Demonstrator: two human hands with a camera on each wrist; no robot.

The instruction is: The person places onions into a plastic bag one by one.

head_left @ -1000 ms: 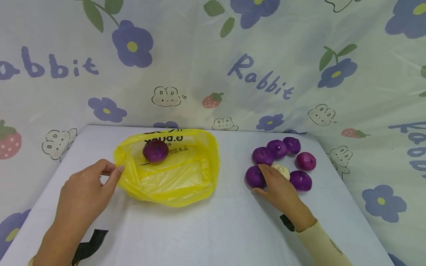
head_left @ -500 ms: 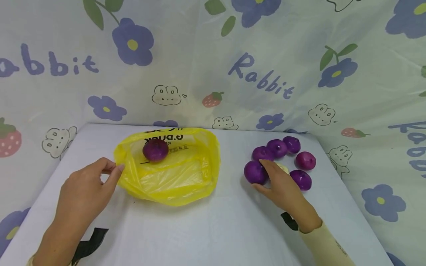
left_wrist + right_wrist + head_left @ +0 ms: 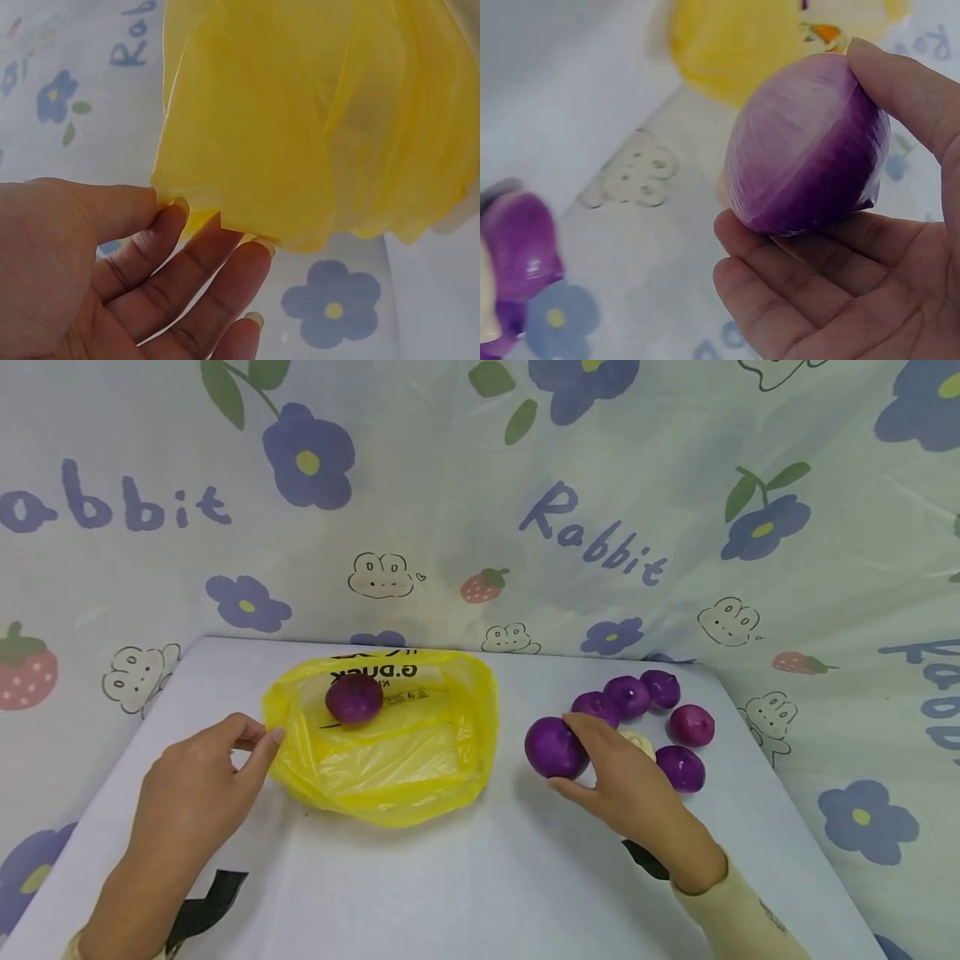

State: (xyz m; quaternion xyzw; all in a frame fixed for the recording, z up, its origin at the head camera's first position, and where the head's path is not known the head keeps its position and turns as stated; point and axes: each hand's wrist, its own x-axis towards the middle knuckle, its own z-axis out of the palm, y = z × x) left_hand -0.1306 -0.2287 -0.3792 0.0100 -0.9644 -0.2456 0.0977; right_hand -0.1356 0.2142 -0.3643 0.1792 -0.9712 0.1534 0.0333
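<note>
A: What is the right hand [image 3: 626, 781] doing?

B: Gripping an onion [image 3: 555, 748], purple and glossy, with the thumb on one side and the fingers on the other. The right wrist view shows its small tip on the palm side

A: Where is that onion now?

B: Raised off the worktop [image 3: 465, 893], between the yellow bag [image 3: 386, 768] and the bulbs at the right, nearer the bulbs

A: And the left hand [image 3: 198, 793]?

B: It pinches the bag's left edge between thumb and fingertips. The left wrist view shows thin plastic caught there, with the other fingers spread loosely below

A: Is anything in the bag?

B: Yes, a dark purple bulb [image 3: 354, 700] lies toward the rear left. The bag's mouth is open, and black lettering shows on its far side

A: Which bulbs lie at the right?

B: Three purple ones [image 3: 627, 697] run in a slanting row at the back. In front of them come a redder one [image 3: 692, 726], another purple one [image 3: 681, 768] and a pale one [image 3: 637, 742], partly hidden by the right hand

A: What hangs behind?

B: A pale cloth [image 3: 420, 527] printed with blue flowers, strawberries, rabbit faces and the word "Rabbit"
</note>
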